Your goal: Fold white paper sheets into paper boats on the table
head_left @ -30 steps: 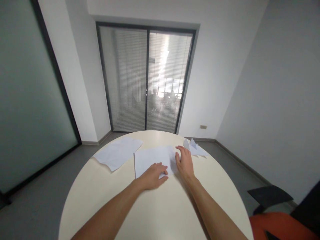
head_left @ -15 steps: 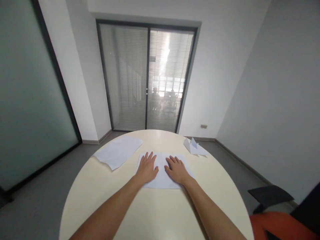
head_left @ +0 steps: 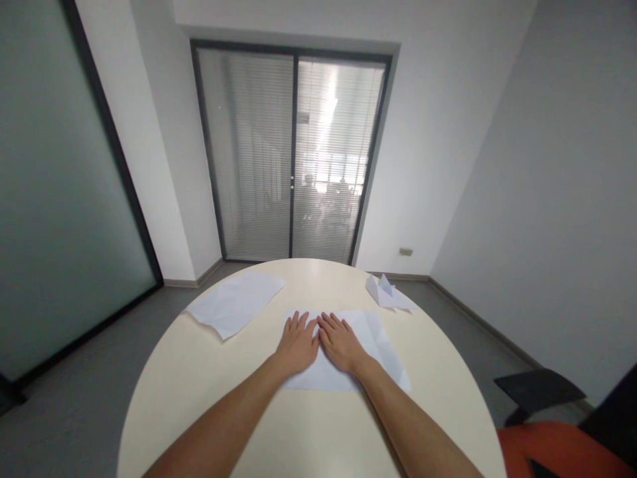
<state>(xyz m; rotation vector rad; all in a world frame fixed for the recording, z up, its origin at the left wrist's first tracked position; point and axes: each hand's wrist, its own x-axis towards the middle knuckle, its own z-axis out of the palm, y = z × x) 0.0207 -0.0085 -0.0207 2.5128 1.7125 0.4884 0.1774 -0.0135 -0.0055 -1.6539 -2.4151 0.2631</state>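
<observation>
A white sheet of paper (head_left: 375, 348) lies on the round cream table (head_left: 303, 431) in front of me, with creases showing on its right part. My left hand (head_left: 299, 345) rests palm down on the left part of this sheet, fingers stretched out. Close beside it, my right hand (head_left: 341, 342) lies flat near the sheet's middle, its fingers extended. The two hands meet or nearly meet at thumbs and fingertips. Part of the paper is hidden beneath them.
Another white sheet (head_left: 239, 302) lies at the table's far left, one edge curling over the rim. A folded paper piece (head_left: 387, 293) stands at the far right. An orange and black chair (head_left: 557, 445) is at the lower right. Glass doors (head_left: 293, 153) stand beyond the table.
My right hand has moved left, up to my left hand. The sheet has shifted right and toward me, so more of its right part shows.
</observation>
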